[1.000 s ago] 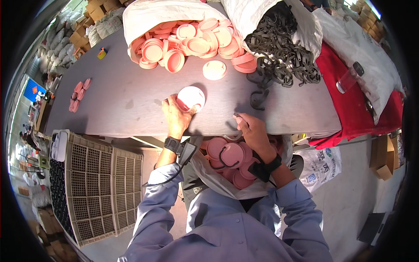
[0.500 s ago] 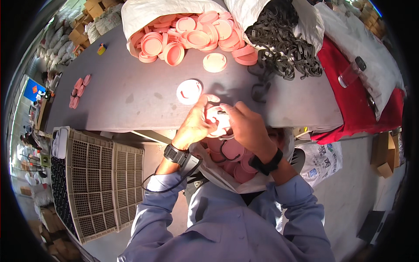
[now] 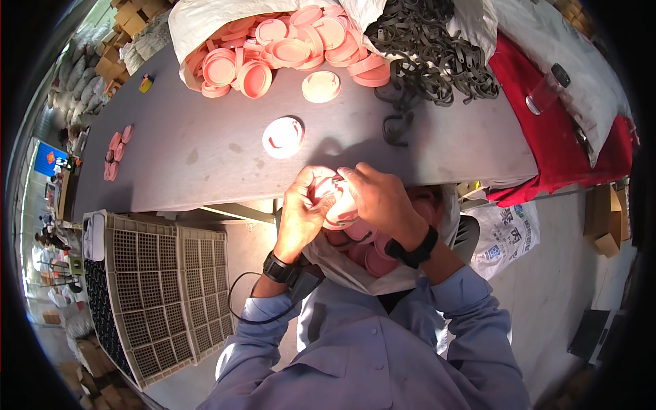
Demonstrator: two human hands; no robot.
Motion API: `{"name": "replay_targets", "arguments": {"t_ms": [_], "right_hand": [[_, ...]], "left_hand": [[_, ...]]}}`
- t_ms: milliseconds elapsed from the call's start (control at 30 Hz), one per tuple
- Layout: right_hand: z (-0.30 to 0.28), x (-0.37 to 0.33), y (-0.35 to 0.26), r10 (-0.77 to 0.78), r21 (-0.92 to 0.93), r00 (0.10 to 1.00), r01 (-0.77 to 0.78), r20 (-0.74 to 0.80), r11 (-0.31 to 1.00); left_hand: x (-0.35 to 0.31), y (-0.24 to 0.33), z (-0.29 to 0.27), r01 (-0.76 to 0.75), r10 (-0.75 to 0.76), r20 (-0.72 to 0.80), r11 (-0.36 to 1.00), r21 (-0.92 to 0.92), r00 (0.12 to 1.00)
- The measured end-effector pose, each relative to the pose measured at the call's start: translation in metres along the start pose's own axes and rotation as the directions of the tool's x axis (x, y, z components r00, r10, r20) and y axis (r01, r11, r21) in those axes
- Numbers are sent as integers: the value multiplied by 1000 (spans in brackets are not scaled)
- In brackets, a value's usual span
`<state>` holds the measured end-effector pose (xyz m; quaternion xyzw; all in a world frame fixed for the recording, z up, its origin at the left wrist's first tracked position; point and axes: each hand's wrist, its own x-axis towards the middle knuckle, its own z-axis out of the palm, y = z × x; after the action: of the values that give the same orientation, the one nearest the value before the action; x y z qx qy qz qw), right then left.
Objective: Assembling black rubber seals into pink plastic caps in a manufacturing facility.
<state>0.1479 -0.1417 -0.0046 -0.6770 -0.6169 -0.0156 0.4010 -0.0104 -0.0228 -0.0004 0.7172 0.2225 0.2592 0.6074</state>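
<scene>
Above my lap, at the table's front edge, my left hand [image 3: 299,208] grips a round pink lid [image 3: 339,213] from its left side. My right hand [image 3: 384,203] is closed on the lid's right side, its fingertips pressed at the top by a small dark piece, probably a black strap, partly hidden. Just below, an open white sack [image 3: 394,284] between my legs holds pink lids with black straps [image 3: 376,263]. One brightly lit pink lid [image 3: 283,137] lies on the table ahead, and another lid [image 3: 320,87] lies farther back.
A white sack spills pink lids [image 3: 290,51] at the table's back; beside it lies a heap of black straps [image 3: 441,58]. Several lids [image 3: 116,152] sit at far left. A plastic crate [image 3: 157,294] stands left of me. A clear bottle [image 3: 544,92] lies on red cloth [image 3: 516,181].
Both hands have drawn slightly down and closer together around the lid. The view has shifted a little, so the table things appear higher and further left.
</scene>
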Motion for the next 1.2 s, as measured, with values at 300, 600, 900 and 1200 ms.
{"name": "replay_targets", "arguments": {"t_ms": [300, 600, 900, 1200], "right_hand": [[-10, 0, -5, -8, -65, 998, 13, 67, 998], [-11, -12, -15, 30, -31, 984, -25, 174, 999], [-12, -24, -13, 28, 157, 981, -59, 193, 986], [-18, -20, -38, 133, 51, 989, -136, 58, 989]], "left_hand": [[8, 13, -3, -45, 46, 38, 999, -15, 998], [5, 15, -9, 121, -105, 156, 988, -96, 982], [9, 8, -7, 74, -62, 160, 995, -70, 985], [10, -1, -9, 42, -43, -16, 999, -18, 999]]}}
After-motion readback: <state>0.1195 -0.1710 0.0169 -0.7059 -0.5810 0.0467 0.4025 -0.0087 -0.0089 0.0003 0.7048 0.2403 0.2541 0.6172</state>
